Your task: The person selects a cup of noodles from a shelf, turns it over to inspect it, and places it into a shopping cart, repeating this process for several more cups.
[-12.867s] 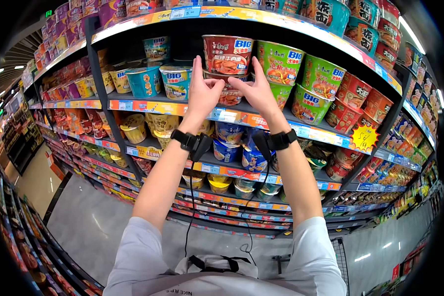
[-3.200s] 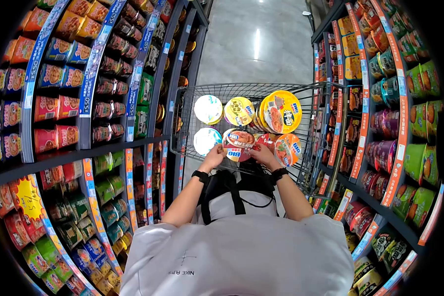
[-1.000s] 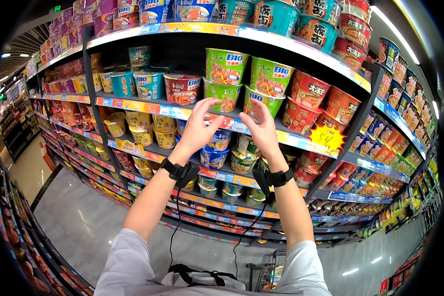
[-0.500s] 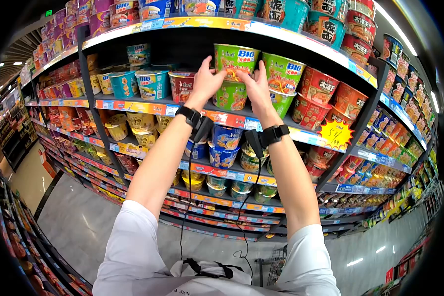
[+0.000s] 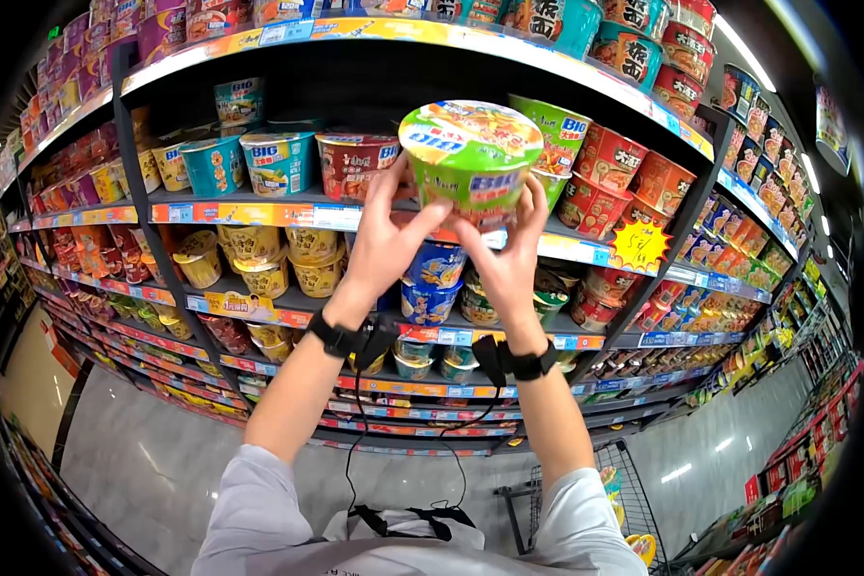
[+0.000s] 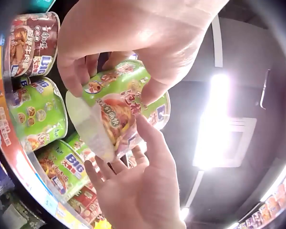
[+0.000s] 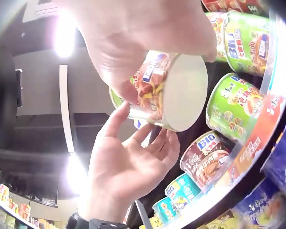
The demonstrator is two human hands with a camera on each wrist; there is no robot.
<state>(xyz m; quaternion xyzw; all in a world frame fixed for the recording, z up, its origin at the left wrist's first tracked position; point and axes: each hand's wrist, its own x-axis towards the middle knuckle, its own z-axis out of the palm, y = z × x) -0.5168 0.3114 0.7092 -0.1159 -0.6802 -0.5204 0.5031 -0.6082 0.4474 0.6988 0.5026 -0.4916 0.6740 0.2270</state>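
Green noodle bowl (image 5: 470,154), left hand (image 5: 389,240), right hand (image 5: 509,261) gripping

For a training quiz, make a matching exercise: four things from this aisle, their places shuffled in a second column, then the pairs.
1 green noodle bowl
2 dark red bowl
3 yellow star tag
4 cart

A lowest, at bottom right
B standing on the shelf, left of the hands
C held up by left hand and right hand
D on that shelf's front edge, at right

Pairs: 1-C, 2-B, 3-D, 4-A
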